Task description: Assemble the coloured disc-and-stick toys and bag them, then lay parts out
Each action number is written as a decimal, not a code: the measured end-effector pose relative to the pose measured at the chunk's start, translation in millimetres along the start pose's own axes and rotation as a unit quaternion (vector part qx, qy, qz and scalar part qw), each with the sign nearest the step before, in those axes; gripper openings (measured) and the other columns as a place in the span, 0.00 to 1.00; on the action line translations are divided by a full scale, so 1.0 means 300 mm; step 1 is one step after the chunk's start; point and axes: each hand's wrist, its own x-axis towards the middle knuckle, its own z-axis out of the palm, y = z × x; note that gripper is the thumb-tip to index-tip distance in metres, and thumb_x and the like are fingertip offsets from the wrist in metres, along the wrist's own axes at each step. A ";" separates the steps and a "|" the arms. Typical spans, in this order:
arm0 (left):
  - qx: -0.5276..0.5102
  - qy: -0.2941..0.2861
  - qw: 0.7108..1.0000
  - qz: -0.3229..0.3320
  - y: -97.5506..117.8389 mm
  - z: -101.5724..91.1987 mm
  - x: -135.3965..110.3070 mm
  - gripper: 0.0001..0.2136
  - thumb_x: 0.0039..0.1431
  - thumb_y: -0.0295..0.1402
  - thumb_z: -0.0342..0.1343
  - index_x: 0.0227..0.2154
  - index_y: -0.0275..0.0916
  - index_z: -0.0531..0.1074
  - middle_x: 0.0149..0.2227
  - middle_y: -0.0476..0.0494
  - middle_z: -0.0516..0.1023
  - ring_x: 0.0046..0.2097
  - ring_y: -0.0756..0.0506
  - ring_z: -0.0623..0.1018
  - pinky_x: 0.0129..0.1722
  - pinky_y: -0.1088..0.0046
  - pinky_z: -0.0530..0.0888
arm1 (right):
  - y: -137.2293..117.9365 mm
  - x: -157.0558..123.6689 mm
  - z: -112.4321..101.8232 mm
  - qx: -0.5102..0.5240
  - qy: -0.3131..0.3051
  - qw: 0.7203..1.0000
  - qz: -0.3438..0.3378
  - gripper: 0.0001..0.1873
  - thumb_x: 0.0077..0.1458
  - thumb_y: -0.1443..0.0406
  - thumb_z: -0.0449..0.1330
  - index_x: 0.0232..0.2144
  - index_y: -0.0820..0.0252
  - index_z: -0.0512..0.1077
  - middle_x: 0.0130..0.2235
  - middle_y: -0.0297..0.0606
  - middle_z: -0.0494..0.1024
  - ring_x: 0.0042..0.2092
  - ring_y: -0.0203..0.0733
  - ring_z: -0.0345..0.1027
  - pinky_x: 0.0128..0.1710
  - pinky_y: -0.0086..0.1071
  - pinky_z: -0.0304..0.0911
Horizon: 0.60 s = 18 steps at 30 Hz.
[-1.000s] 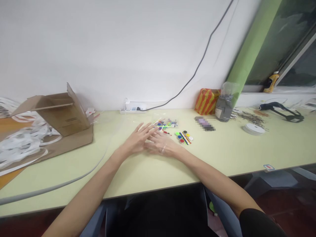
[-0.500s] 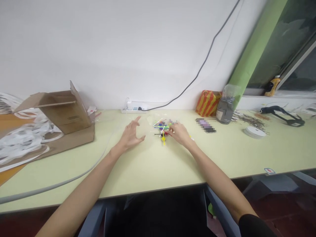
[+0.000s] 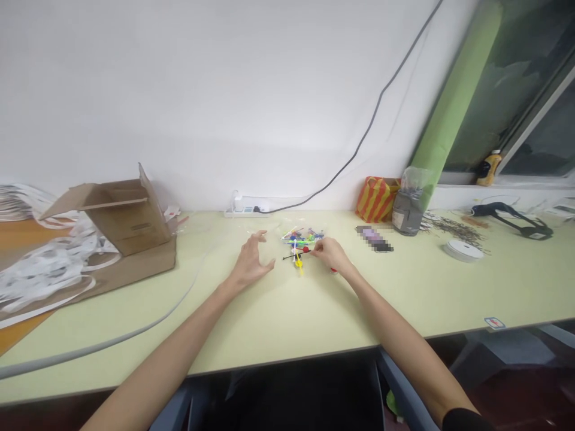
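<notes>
A small heap of coloured plastic sticks and round pieces (image 3: pixel 300 242) lies on the pale green table (image 3: pixel 278 311), partly inside a clear bag. My right hand (image 3: pixel 331 256) rests just right of the heap, its fingers pinched together on something small I cannot make out; a red piece shows beside its fingertips. My left hand (image 3: pixel 252 263) hovers left of the heap with fingers spread and curved, holding nothing. A yellow piece (image 3: pixel 299 265) and a thin black stick (image 3: pixel 294 257) lie between the hands.
An open cardboard box (image 3: pixel 121 215) and white strips (image 3: pixel 49 269) sit at the left. A grey cable (image 3: pixel 112 341) crosses the table. A power strip (image 3: pixel 245 209), striped bag (image 3: pixel 376 199), grey jar (image 3: pixel 408 209), phone (image 3: pixel 374 238) and tape roll (image 3: pixel 462 250) stand at the back right.
The hands, overlapped a second ago, have parted. My right hand moved onto the coloured pieces and covers the paint-pot-like discs; my left hand drew back to the left.
</notes>
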 end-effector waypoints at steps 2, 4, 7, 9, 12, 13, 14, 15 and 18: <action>-0.023 0.010 1.000 -0.016 0.003 -0.001 0.000 0.38 0.52 0.36 0.62 0.63 0.44 0.49 0.52 0.41 0.69 0.56 0.37 0.71 0.58 0.55 0.66 | 0.001 0.003 0.000 0.012 0.046 0.999 0.000 0.09 0.59 0.61 0.61 0.30 0.59 0.77 0.32 0.39 0.80 0.35 0.41 0.71 0.33 0.29 0.55; -0.052 0.023 0.998 -0.026 0.005 -0.001 0.000 0.37 0.53 0.36 0.61 0.63 0.43 0.49 0.52 0.41 0.68 0.56 0.38 0.71 0.59 0.56 0.65 | -0.001 0.004 -0.003 0.012 0.109 0.994 0.001 0.09 0.62 0.62 0.58 0.32 0.59 0.76 0.32 0.39 0.79 0.36 0.42 0.70 0.34 0.30 0.55; -0.095 0.031 0.995 -0.030 0.008 0.000 0.001 0.36 0.54 0.37 0.60 0.63 0.42 0.48 0.53 0.40 0.67 0.57 0.39 0.71 0.59 0.57 0.65 | -0.012 0.001 -0.014 0.020 0.223 0.974 -0.030 0.10 0.65 0.64 0.54 0.33 0.58 0.73 0.33 0.40 0.77 0.39 0.44 0.68 0.38 0.33 0.57; -0.106 0.026 0.993 -0.034 0.010 0.002 0.001 0.37 0.54 0.36 0.60 0.63 0.43 0.48 0.53 0.40 0.68 0.57 0.40 0.71 0.58 0.58 0.66 | -0.027 -0.009 -0.026 0.057 0.306 0.946 -0.084 0.10 0.67 0.64 0.51 0.34 0.58 0.71 0.34 0.40 0.75 0.39 0.45 0.66 0.40 0.35 0.58; -0.087 0.014 0.996 -0.034 0.013 0.005 -0.003 0.38 0.53 0.35 0.61 0.63 0.44 0.48 0.52 0.41 0.69 0.57 0.39 0.71 0.58 0.57 0.66 | -0.066 -0.036 -0.041 0.141 0.394 0.890 -0.182 0.10 0.69 0.64 0.49 0.36 0.57 0.68 0.35 0.39 0.72 0.38 0.44 0.64 0.40 0.36 0.60; -0.078 0.010 0.996 -0.029 0.014 0.005 -0.004 0.38 0.52 0.34 0.61 0.63 0.44 0.48 0.53 0.41 0.69 0.57 0.39 0.71 0.59 0.57 0.65 | -0.082 -0.047 -0.041 0.165 0.404 0.875 -0.210 0.10 0.69 0.64 0.49 0.36 0.57 0.68 0.35 0.39 0.70 0.38 0.43 0.64 0.40 0.36 0.61; -0.072 0.005 0.997 -0.023 0.014 0.006 -0.006 0.38 0.52 0.34 0.61 0.63 0.44 0.49 0.53 0.41 0.68 0.57 0.39 0.71 0.60 0.56 0.65 | -0.099 -0.060 -0.038 0.184 0.405 0.864 -0.237 0.09 0.69 0.65 0.49 0.37 0.56 0.68 0.35 0.39 0.70 0.38 0.43 0.64 0.40 0.37 0.61; -0.069 0.001 0.997 -0.018 0.015 0.006 -0.007 0.38 0.52 0.33 0.62 0.64 0.44 0.49 0.54 0.41 0.68 0.58 0.39 0.71 0.60 0.56 0.64 | -0.117 -0.072 -0.031 0.196 0.399 0.857 -0.260 0.09 0.68 0.66 0.49 0.37 0.56 0.68 0.36 0.39 0.69 0.39 0.43 0.64 0.40 0.37 0.62; -0.075 -0.015 0.997 -0.003 0.020 0.011 -0.009 0.40 0.51 0.31 0.61 0.65 0.44 0.48 0.56 0.40 0.67 0.59 0.38 0.69 0.62 0.56 0.64 | -0.169 -0.102 0.006 0.198 0.358 0.856 -0.315 0.08 0.67 0.68 0.52 0.39 0.55 0.71 0.38 0.40 0.69 0.42 0.43 0.65 0.42 0.38 0.64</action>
